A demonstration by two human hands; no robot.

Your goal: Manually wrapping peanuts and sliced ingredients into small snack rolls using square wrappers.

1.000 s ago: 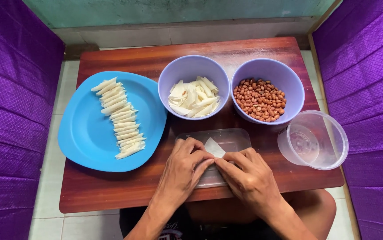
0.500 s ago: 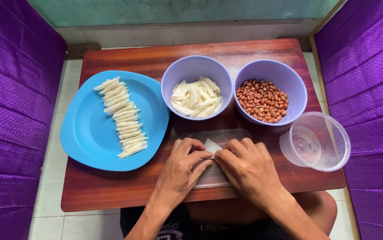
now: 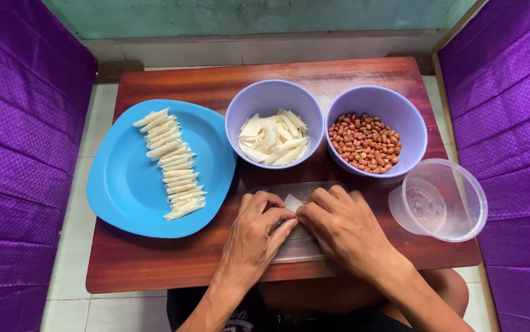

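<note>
My left hand (image 3: 257, 238) and my right hand (image 3: 343, 229) meet over a clear plastic board (image 3: 305, 248) near the table's front edge. Together their fingertips pinch a small pale wrapper sheet (image 3: 292, 202). Just beyond the hands stand two lilac bowls: the left bowl (image 3: 274, 101) holds several pale wrapper pieces (image 3: 273, 138), the right bowl (image 3: 375, 102) holds brown peanuts (image 3: 365, 142). A blue plate (image 3: 131, 184) at the left carries a row of several rolled pale sticks (image 3: 171, 165).
A clear round plastic container (image 3: 439, 200) sits tilted at the right edge of the brown wooden table (image 3: 173, 80). Purple cloth hangs on both sides. White floor tiles show around the table.
Both hands have stayed on the board, with the fingers working the small sheet slightly. The view has shifted a little.
</note>
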